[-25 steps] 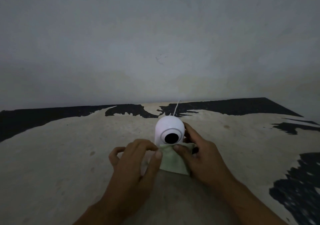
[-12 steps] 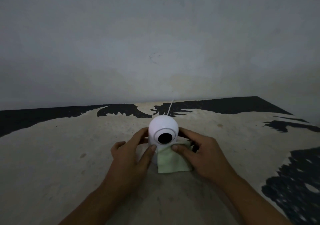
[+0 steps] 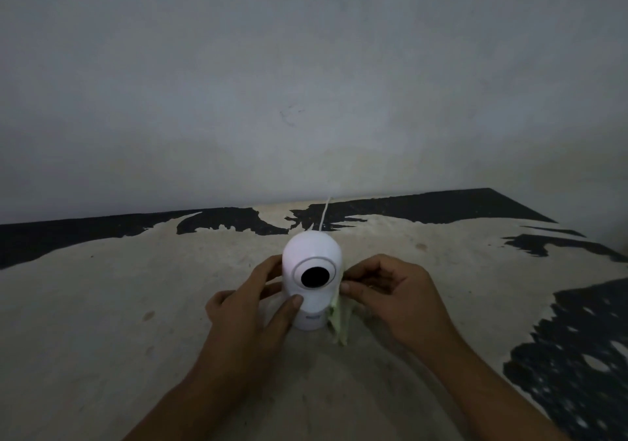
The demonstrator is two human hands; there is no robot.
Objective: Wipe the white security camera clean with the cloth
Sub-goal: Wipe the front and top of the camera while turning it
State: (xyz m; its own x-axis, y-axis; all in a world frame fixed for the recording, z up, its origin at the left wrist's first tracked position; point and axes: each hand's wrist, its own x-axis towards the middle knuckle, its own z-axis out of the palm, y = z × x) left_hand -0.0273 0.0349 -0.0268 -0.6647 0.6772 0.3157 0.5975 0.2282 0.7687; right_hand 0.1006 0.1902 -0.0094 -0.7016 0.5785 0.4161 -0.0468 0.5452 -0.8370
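The white security camera point(image 3: 311, 270) stands upright on the worn table point(image 3: 102, 304), its black lens facing me. My left hand point(image 3: 251, 311) grips its left side, thumb on the front of the base. My right hand point(image 3: 394, 294) pinches the pale green cloth point(image 3: 338, 321) and presses it against the camera's right side. Most of the cloth hangs down beside the base.
A thin white cable point(image 3: 324, 214) runs from the camera's back toward the grey wall point(image 3: 306, 84). The table's surface is pale with black patches point(image 3: 577, 355) at the right and along the far edge.
The cloth moved from the table in front of the camera up to its right side. My left hand shifted from the cloth to gripping the camera body.
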